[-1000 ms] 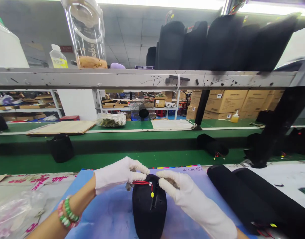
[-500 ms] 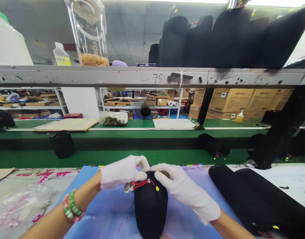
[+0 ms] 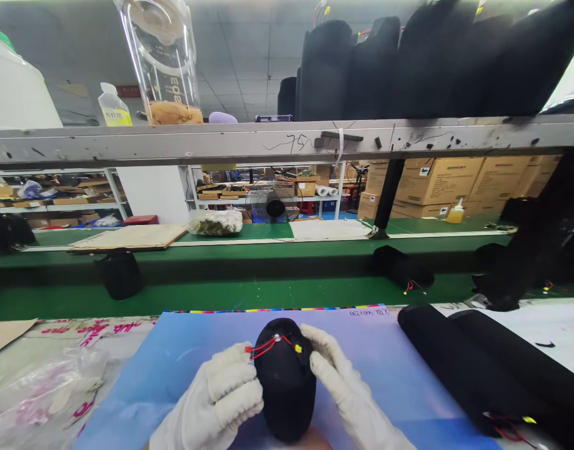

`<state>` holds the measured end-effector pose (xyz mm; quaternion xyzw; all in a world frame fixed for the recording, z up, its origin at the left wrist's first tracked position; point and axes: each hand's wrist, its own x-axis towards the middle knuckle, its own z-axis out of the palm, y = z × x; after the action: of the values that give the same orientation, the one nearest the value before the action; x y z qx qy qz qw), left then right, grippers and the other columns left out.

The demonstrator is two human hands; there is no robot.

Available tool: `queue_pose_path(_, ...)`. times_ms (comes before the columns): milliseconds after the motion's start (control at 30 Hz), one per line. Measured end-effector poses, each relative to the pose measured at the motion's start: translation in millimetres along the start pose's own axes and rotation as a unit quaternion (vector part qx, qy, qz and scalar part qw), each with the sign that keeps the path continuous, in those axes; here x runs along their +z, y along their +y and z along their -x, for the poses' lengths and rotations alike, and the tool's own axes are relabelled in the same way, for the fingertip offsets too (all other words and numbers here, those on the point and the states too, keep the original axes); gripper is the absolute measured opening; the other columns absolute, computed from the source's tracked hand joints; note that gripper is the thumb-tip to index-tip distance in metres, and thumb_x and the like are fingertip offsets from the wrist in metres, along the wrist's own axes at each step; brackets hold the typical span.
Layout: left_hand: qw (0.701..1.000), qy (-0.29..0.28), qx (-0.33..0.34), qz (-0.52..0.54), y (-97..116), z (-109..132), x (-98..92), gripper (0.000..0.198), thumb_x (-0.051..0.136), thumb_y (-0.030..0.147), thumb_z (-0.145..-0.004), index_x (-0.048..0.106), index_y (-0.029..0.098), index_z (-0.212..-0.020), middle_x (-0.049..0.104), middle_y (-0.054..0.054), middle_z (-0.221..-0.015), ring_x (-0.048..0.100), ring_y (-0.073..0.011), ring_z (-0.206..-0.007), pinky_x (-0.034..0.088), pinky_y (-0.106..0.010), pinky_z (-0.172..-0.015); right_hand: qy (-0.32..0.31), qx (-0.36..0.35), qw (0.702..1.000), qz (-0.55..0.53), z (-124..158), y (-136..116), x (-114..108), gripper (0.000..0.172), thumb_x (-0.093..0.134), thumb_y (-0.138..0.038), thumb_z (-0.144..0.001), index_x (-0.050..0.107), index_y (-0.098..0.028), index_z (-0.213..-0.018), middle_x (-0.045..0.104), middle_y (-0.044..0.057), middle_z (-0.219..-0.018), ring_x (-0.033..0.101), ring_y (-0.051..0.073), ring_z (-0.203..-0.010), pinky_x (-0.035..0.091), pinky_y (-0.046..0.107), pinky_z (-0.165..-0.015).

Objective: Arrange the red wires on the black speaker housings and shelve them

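At the near middle of the blue sheet [image 3: 197,334], a black bundle [image 3: 287,400] lies between two gloved hands, red wires [image 3: 267,345] crossing its far end. Left hand [image 3: 216,400]: fingers curled against the left side; whether they pinch cannot be told. Right hand [image 3: 345,390]: finger and thumb parted along the right edge. Even pressure from both sides should steady it, wires kept untrapped.
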<state>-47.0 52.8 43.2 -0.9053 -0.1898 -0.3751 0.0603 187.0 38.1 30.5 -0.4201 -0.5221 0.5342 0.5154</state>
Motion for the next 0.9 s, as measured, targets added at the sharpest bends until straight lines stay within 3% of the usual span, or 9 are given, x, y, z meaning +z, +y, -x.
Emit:
queue_pose_path(167, 1.0, -0.014, 0.011, -0.009, 7.5, -23.2, -4.4, 0.032, 0.035, 0.011, -0.098, 0.052, 0.021, -0.073, 0.055, 0.001, -0.06, 0.043, -0.0135, -0.059, 0.038, -0.028, -0.06, -0.095, -0.051, 0.994, -0.011, -25.9, -7.6, -12.1, 0.042, 0.062, -0.057, -0.085, 0.063, -0.025, -0.113, 0.067, 0.007, -0.121, 0.057, 0.028, -0.12, 0.038, 0.049, -0.108)
queue_pose_path(300, 0.994, -0.042, 0.067, -0.079, 17.9, -36.3, -5.9, 0.034, 0.033, 0.015, -0.098, 0.05, 0.02, -0.069, 0.051, 0.001, -0.056, 0.04, -0.0142, -0.053, 0.022, -0.031, -0.053, -0.145, -0.057, 0.988, 0.02, -28.1, -9.8, -19.1, 0.03, 0.046, -0.04, -0.098, 0.057, -0.027, -0.123, 0.059, 0.004, -0.133, 0.048, 0.024, -0.13, 0.029, 0.046, -0.115)
queue_pose_path(433, 0.991, -0.028, 0.078, -0.109, 24.5, -47.4, -9.8, 0.034, 0.033, 0.011, -0.097, 0.049, 0.021, -0.068, 0.051, 0.003, -0.054, 0.041, -0.0144, -0.052, 0.021, -0.032, -0.053, -0.107, -0.109, 0.976, 0.153, -20.7, -22.7, -23.3, 0.034, 0.044, -0.035, -0.1, 0.045, -0.032, -0.133, 0.053, 0.005, -0.138, 0.049, 0.021, -0.129, 0.036, 0.045, -0.111)
queue_pose_path(500, 0.992, -0.018, 0.08, -0.097, 23.0, -49.2, -10.7, 0.031, 0.036, 0.007, -0.095, 0.05, 0.021, -0.072, 0.057, 0.003, -0.058, 0.044, -0.0144, -0.054, 0.025, -0.031, -0.054, -0.07, -0.256, 0.926, 0.27, -14.5, -38.4, -24.1, 0.028, 0.048, -0.026, -0.098, 0.047, -0.031, -0.125, 0.057, 0.005, -0.127, 0.055, 0.019, -0.118, 0.043, 0.039, -0.101)
queue_pose_path(567, 0.995, -0.021, 0.072, -0.059, 19.3, -48.3, -9.5, 0.025, 0.04, 0.005, -0.093, 0.052, 0.021, -0.078, 0.064, 0.003, -0.066, 0.049, -0.0141, -0.059, 0.029, -0.03, -0.058, -0.101, -0.413, 0.819, 0.385, -9.4, -55.5, -22.3, 0.017, 0.053, -0.023, -0.095, 0.054, -0.028, -0.112, 0.06, 0.003, -0.11, 0.056, 0.018, -0.105, 0.044, 0.036, -0.093)
queue_pose_path(633, 0.998, -0.029, 0.055, 0.007, 15.5, -47.0, -7.5, 0.02, 0.045, 0.005, -0.091, 0.054, 0.021, -0.082, 0.067, 0.004, -0.07, 0.052, -0.0134, -0.061, 0.032, -0.03, -0.061, -0.141, -0.497, 0.72, 0.463, -8.3, -67.2, -17.7, 0.008, 0.053, -0.029, -0.097, 0.059, -0.024, -0.097, 0.063, 0.001, -0.091, 0.055, 0.019, -0.091, 0.042, 0.036, -0.083)
queue_pose_path(667, 0.998, -0.033, 0.042, 0.039, 14.4, -47.1, -7.0, 0.019, 0.048, 0.005, -0.089, 0.054, 0.022, -0.083, 0.067, 0.005, -0.07, 0.054, -0.0128, -0.062, 0.033, -0.029, -0.062, -0.142, -0.518, 0.688, 0.488, -9.3, -69.9, -14.8, 0.016, 0.051, -0.032, -0.098, 0.06, -0.022, -0.089, 0.062, 0.0, -0.083, 0.052, 0.019, -0.083, 0.039, 0.035, -0.077)
queue_pose_path(767, 0.997, -0.057, -0.006, 0.042, 15.6, -52.6, -10.8, 0.019, 0.058, 0.006, -0.084, 0.052, 0.024, -0.083, 0.068, 0.008, -0.069, 0.057, -0.0116, -0.06, 0.037, -0.027, -0.06, -0.14, -0.529, 0.66, 0.515, -15.2, -69.5, -8.1, 0.031, 0.043, -0.035, -0.101, 0.054, -0.02, -0.076, 0.056, -0.001, -0.071, 0.041, 0.016, -0.07, 0.032, 0.033, -0.067)
queue_pose_path(900, 0.999, -0.026, -0.03, 0.014, 17.6, -57.3, -23.0, 0.018, 0.062, 0.031, -0.09, 0.049, 0.025, -0.081, 0.067, 0.006, -0.068, 0.058, -0.0113, -0.056, 0.044, -0.024, -0.054, -0.178, -0.475, 0.689, 0.517, -16.0, -70.7, -8.3, 0.029, 0.041, -0.033, -0.101, 0.053, -0.02, -0.079, 0.057, 0.0, -0.077, 0.042, 0.016, -0.074, 0.033, 0.034, -0.069)
